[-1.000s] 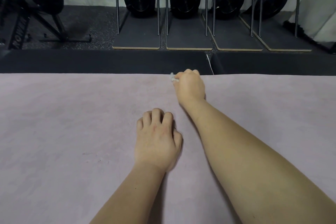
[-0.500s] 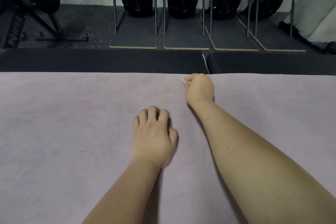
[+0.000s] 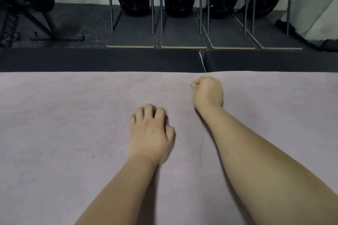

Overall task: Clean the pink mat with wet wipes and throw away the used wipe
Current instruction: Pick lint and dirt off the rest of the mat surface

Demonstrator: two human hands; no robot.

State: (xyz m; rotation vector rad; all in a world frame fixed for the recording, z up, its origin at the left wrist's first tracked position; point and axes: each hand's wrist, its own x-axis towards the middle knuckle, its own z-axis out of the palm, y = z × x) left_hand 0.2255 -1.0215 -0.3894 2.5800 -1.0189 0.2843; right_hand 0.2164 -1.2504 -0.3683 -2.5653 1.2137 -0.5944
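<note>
while the pink mat (image 3: pixel 73 115) fills the lower part of the view, the wet wipe (image 3: pixel 192 84) is held bunched inside the right hand (image 3: pixel 208 93), at about 1 o'clock from the view's middle and just short of the mat's far edge. only a small pale corner of it is seen, poking out at the hand's 10 o'clock side; the rest is hidden by the clenched fingers (image 3: pixel 209 79), which are pressed onto the mat. the left hand (image 3: pixel 150 133) is rested on the mat at about 7 o'clock from the right hand, apart from it, with its fingers curled under and nothing seen in them; it is judged to be a brace.

the step in hand is judged to be wiping along the far edge. the wipe is taken to be light, limp and damp: it is expected to crumple and to slip out if pinched by a corner, so it is best kept wadded under the fingertips. the mat is judged thin and soft; a shallow crease (image 3: pixel 202 144) is seen between the forearms, so folds may be dragged up by a hard stroke. faint dark specks (image 3: pixel 93 156) are seen at 9 o'clock from the left wrist and may need a pass. no bin is in view, so where the used wipe is to be thrown cannot be told.
</note>
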